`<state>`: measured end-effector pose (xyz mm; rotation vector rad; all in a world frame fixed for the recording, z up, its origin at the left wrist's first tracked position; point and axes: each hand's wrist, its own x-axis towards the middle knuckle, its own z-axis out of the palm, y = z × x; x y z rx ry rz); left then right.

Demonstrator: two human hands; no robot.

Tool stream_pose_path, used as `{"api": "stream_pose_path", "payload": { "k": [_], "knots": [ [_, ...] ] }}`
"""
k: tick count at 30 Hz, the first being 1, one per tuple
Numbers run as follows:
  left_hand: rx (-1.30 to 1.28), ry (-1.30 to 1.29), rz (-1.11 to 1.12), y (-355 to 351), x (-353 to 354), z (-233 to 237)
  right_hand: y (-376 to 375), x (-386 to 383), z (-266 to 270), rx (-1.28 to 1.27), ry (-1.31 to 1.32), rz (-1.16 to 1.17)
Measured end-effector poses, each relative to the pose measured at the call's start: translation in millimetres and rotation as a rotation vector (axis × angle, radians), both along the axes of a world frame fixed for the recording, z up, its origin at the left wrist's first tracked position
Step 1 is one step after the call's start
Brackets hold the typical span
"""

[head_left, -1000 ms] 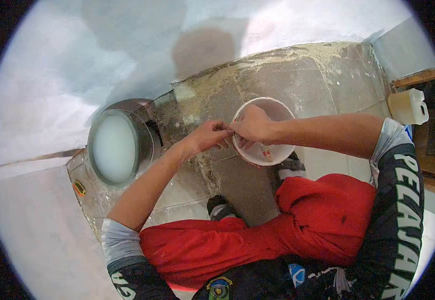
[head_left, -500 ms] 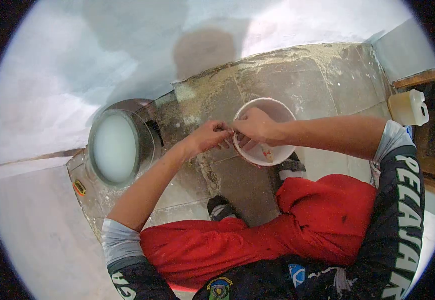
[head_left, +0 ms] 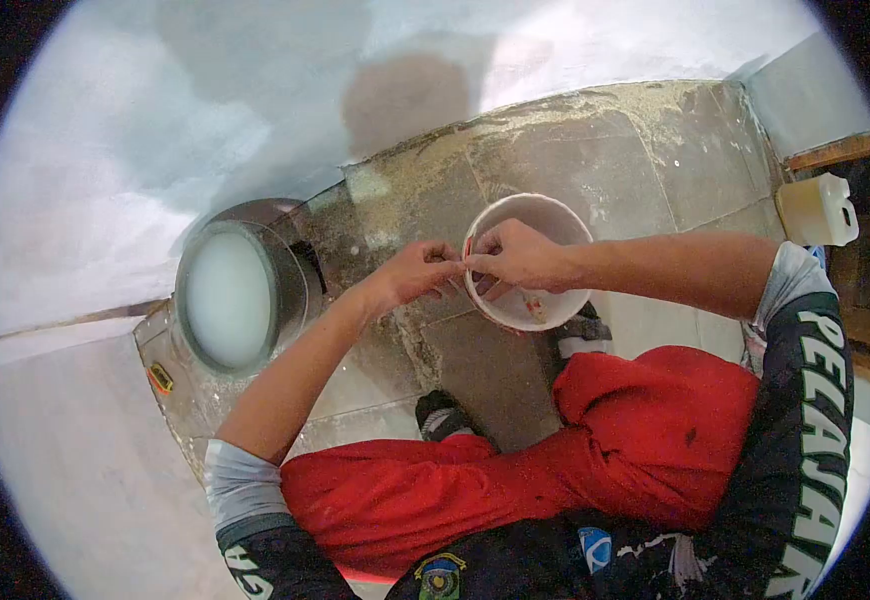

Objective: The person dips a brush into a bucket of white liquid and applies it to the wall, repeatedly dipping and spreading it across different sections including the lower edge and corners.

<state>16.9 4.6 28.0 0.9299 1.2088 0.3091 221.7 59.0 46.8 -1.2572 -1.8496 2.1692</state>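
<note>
Head view: the white bucket, taken as landmark, sits near the right foot. The right hand is over the bucket's mouth, thumb and fingers bent together at its left rim; whether they pinch anything cannot be told. The left hand is just outside that rim, fingers curled, grip indeterminable. A tub of whitish liquid is left of the bucket; a jerrycan, well right.

The right grip hides part of the white bucket; anything pinched between it and the left grip is too small to tell. The bucket covers part of one foot. The black shirt runs off the lower edge.
</note>
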Motion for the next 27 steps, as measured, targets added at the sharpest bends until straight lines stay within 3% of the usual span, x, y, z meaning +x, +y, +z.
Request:
{"api": "stream_pose_path", "payload": {
  "k": [2, 4, 8, 10, 14, 16, 20, 23, 25, 27],
  "knots": [
    [0.012, 0.006, 0.004, -0.5, 1.5, 2.0, -0.9, 0.0, 1.4, 0.038, -0.026, 0.021],
    [0.025, 0.012, 0.008, -0.3, 1.5, 2.1, -3.5, -0.3, 7.1, -0.107, 0.011, -0.078],
    [-0.002, 0.018, 0.009, -0.3, 1.5, 0.2, -4.2, 1.5, 4.5, -0.157, 0.019, -0.118],
    [-0.008, 0.007, 0.022, 0.3, 2.7, 6.9, -1.9, 7.7, 0.8, -0.084, -0.196, 0.011],
    [-0.009, 0.017, 0.018, 0.2, 2.9, 5.2, -1.0, 7.6, 2.7, -0.156, -0.144, -0.045],
    [0.003, 0.028, 0.002, 1.3, 2.8, 5.0, 1.7, 2.0, 11.2, -0.340, -0.075, -0.212],
    [-0.011, 0.002, 0.018, 0.2, 1.7, 1.4, 1.7, -3.0, 13.7, -0.357, -0.036, -0.234],
    [-0.019, -0.005, 0.025, -0.4, 1.8, 0.8, 3.8, -2.1, 6.4, -0.196, -0.203, -0.215],
    [-0.024, 0.001, 0.029, -0.2, 2.0, 2.2, 7.2, 1.2, -1.6, 0.210, -0.471, -0.145],
    [-0.026, 0.000, 0.016, 0.2, 2.2, 3.8, 9.4, 3.7, -10.3, 0.261, -0.475, -0.151]
  ]
}}
